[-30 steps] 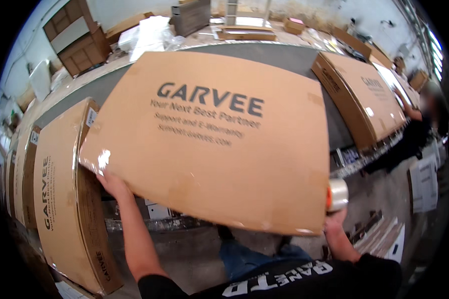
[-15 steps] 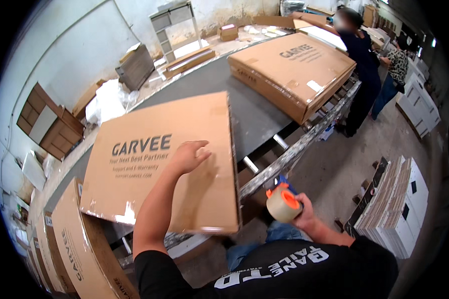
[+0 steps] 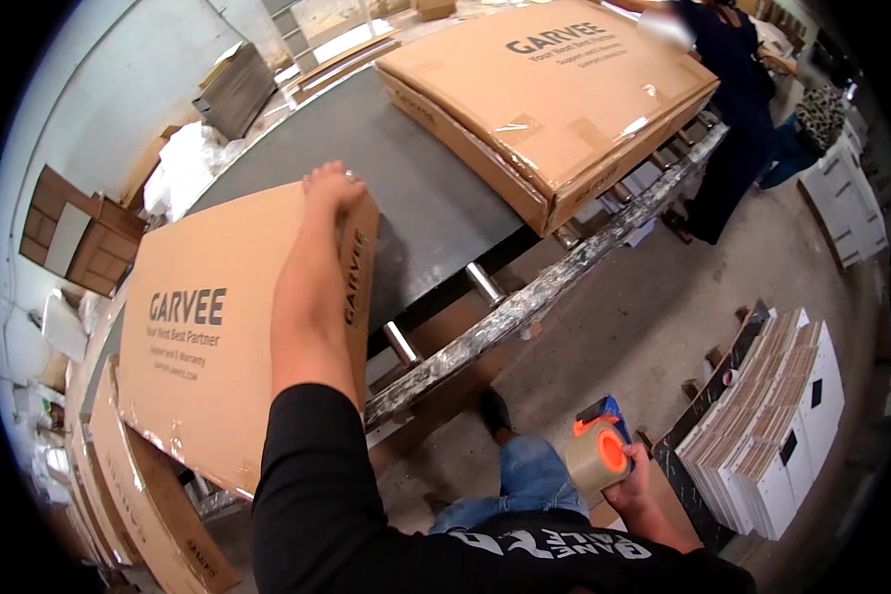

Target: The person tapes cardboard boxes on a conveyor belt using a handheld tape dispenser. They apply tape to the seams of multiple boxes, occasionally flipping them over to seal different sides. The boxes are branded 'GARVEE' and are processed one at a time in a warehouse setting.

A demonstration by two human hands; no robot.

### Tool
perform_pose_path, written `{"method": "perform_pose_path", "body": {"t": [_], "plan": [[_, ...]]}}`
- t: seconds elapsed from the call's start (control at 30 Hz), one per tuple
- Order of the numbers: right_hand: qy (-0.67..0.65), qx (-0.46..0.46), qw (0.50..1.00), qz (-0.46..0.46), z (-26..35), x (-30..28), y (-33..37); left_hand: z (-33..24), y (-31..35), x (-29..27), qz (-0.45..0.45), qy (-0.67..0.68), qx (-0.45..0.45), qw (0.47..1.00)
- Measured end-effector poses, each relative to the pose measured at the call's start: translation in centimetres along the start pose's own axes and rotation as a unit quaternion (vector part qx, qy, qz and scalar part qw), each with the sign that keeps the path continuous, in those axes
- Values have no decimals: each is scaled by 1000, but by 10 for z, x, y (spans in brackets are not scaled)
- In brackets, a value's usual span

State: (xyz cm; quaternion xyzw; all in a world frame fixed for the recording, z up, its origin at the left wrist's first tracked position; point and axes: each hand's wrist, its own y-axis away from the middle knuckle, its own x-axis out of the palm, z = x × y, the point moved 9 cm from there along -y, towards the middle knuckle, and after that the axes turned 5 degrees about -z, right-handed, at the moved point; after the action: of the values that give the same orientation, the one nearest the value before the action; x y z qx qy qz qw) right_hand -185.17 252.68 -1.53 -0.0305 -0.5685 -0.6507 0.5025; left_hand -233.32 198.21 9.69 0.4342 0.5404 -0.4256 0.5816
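A large brown cardboard box [image 3: 218, 366] stands tilted at the left, at the conveyor's near end, its printed broad face and narrow right side showing. My left hand [image 3: 335, 185] reaches across it, fingers curled over its upper right corner. Low at the right, away from the box, my right hand [image 3: 632, 483] grips a tape dispenser [image 3: 598, 453] with a wide roll of tan tape, an orange hub and a blue part. Another flat, taped cardboard box [image 3: 554, 89] lies farther along the conveyor [image 3: 297, 139].
Metal rollers [image 3: 485, 284] and a scuffed rail [image 3: 525, 317] edge the conveyor. More cardboard boxes [image 3: 153, 485] lean at the lower left. Stacked white panels [image 3: 762, 426] stand on the floor at right. A person in dark clothes [image 3: 728, 109] stands beyond the far box.
My left hand has gone from the near box's broad face to its upper right corner. That box has turned, exposing its right side. The tape dispenser stays in my right hand.
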Motion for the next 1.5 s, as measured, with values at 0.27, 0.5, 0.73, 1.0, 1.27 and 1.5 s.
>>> {"method": "perform_pose_path", "body": {"t": [0.27, 0.5, 0.73, 1.0, 1.27, 1.5], "plan": [[118, 21, 991, 57, 21, 62, -9, -105, 280, -10, -150, 57, 221, 962], [346, -106, 918, 162, -1, 160, 68, -33, 533, -18, -151, 110, 216, 958], [733, -398, 474, 283, -77, 213, 153, 143, 649, -4, -95, -1, 43, 995], [822, -442, 215, 286, -167, 367, 208, 155, 654, -4, -82, -3, 43, 996], [860, -387, 235, 233, -196, 294, 155, 155, 657, 0, -79, 28, 49, 995], [920, -290, 184, 191, -253, 245, 85, 161, 656, -2, -102, 74, 106, 986]]}}
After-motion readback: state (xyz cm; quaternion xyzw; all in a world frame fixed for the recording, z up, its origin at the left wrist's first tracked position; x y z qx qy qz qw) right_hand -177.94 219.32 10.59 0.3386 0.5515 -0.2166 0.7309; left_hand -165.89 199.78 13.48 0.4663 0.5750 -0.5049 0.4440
